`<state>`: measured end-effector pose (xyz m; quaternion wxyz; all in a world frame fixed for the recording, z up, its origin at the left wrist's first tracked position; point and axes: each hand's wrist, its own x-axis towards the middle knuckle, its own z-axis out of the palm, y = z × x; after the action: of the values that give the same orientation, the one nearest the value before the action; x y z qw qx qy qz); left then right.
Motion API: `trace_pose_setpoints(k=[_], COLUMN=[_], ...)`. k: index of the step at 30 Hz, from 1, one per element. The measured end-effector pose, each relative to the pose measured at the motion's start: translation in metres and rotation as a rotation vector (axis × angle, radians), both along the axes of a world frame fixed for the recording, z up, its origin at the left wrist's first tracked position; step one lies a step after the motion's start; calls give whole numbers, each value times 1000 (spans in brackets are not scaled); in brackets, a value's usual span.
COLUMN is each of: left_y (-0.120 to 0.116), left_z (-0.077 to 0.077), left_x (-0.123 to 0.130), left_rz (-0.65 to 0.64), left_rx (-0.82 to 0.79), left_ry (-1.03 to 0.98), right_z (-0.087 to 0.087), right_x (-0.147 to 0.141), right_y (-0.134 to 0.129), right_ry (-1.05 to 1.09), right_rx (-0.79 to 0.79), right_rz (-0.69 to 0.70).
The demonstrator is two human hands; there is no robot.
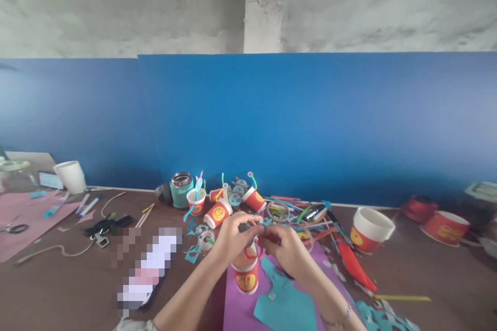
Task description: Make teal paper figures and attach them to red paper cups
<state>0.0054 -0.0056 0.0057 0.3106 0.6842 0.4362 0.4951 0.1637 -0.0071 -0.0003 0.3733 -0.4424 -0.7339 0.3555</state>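
My left hand (235,237) and my right hand (285,248) meet above a red and white paper cup (246,280). Fingers of both are pinched together at a small dark item, too blurred to name. A thin red loop (254,255) hangs below the fingertips at the cup's rim; whether it is attached to the cup I cannot tell. The cup stands upright on purple paper (236,315). Cut turquoise paper (287,305) lies beside it, partly under my right forearm. Left of my left hand is a roll of clear tape (206,239).
Decorated paper cups (218,213) and a turquoise jar (181,191) stand behind. Straws and pens (306,212) are piled at the back right. A larger paper cup (371,230) and a red pointed object (353,262) lie right. A phone (151,269) is left. A blue partition (272,124) closes the back.
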Motion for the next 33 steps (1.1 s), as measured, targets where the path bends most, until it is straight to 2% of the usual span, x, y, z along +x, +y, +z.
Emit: trace_pose_setpoints(k=[6, 9, 13, 20, 25, 28, 33], left_y=[-1, -2, -5, 0, 4, 6, 3], left_z=[-2, -1, 4, 0, -4, -9, -16], left_x=[3, 3, -3, -14, -14, -13, -6], left_rz=[6, -22, -25, 95, 128, 149, 155], left_rx=[79, 41, -11, 86, 142, 198, 325], left_ry=[8, 0, 3, 193, 214, 281, 453], right_z=[-3, -8, -14, -9, -13, -23, -36], right_x=[-1, 1, 4, 6, 8, 7, 16], right_y=[-1, 6, 14, 17, 21, 23, 31], right_ry=[-17, -10, 30, 92, 195, 144, -38], right_rx=[13, -7, -101, -153, -257, -286, -244], right_rz=[7, -1, -79, -166, -109, -115, -213])
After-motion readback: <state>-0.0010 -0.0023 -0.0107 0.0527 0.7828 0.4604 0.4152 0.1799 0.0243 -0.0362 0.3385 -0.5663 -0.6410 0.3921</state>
